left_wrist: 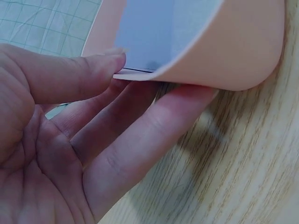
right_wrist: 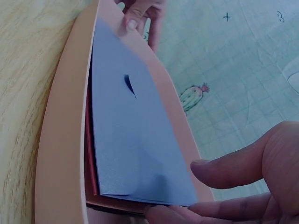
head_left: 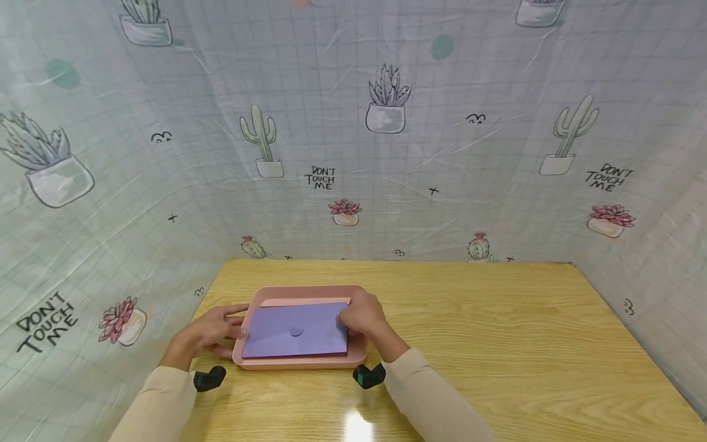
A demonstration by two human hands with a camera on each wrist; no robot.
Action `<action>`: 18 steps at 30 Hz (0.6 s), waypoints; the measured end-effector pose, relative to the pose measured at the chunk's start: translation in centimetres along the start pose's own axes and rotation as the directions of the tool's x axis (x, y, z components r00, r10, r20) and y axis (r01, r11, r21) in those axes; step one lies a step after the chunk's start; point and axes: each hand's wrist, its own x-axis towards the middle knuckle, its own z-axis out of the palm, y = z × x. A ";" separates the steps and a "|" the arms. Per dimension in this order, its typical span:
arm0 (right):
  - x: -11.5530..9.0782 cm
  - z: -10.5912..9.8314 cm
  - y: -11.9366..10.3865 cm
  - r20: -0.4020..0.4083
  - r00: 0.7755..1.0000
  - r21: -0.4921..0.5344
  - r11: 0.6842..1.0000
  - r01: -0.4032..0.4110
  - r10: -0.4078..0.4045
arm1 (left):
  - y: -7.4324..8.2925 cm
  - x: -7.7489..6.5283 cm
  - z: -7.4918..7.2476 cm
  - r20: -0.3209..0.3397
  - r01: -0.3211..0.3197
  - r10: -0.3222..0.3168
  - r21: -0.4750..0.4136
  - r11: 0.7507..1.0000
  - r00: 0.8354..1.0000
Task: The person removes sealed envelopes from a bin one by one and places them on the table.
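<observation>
A purple envelope with a small half-round flap cut lies in a shallow pink tray. Beneath it shows the edge of something red. At the tray's left end, my left hand pinches the rim, its thumb on top and fingers underneath. My right hand is at the envelope's right end. In the right wrist view its fingers reach under the envelope's near edge, while the thumb is on the upper side; the exact contact is partly hidden.
The tray stands on a wood-grain table, which stretches away to the right. A cactus-print sheet hangs behind and at both sides. Black wrist cameras sit at both cuffs, just in front of the tray.
</observation>
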 end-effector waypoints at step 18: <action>-0.3 -0.3 0.1 -0.003 1.000 0.093 0.995 -0.031 0.031 | 0.2 -0.1 -0.1 0.013 -0.009 0.008 0.012 1.000 1.000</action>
